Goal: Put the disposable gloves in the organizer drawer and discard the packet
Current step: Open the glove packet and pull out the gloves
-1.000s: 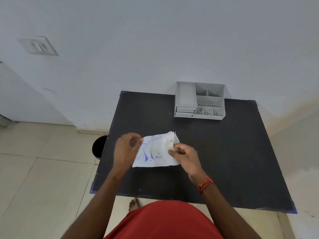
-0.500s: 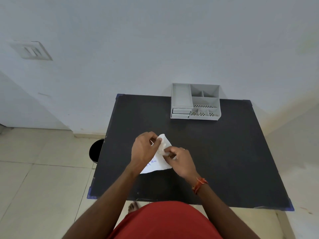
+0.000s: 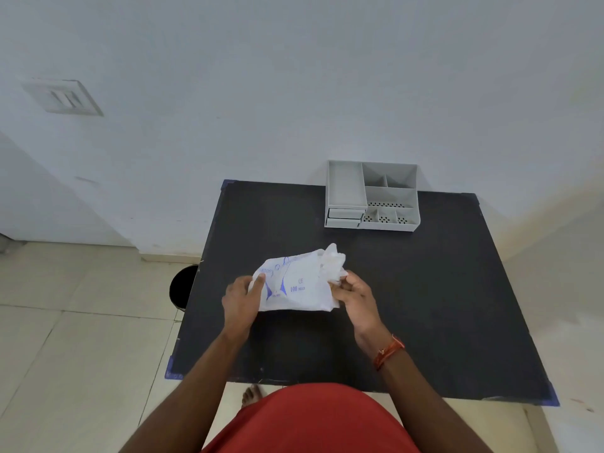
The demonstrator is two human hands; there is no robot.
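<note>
While the black table (image 3: 441, 305) is being looked down on from above, the glove packet (image 3: 294, 289) is being held over its middle by both hands. The left hand (image 3: 242, 302) is being extended forward from the near-left side of the table, palm turned inward, with its thumb pressed on the packet's printed face and the remaining fingers curled behind the left edge, so the packet is being pinched there. The right hand (image 3: 356, 297) is being brought in from the near-right side of the table, wrist bent slightly inward, with a red thread band (image 3: 388, 351) being worn on the wrist. Its fingers are being closed around the bunch of translucent disposable gloves (image 3: 333, 261) that is sticking out of the packet's right end; whether the packet's edge is also being gripped cannot be told. The packet is being kept slightly tilted, its right end raised toward the far side of the table, and blue print reading "100" is being shown on its face. The grey organizer (image 3: 372, 196) is being left at the far edge of the table, against the wall, well apart from the hands, with its two small drawers (image 3: 344, 217) shut at its front left. A black bin (image 3: 183, 287) is being partly hidden just beside the table's left edge, on the tiled floor.
</note>
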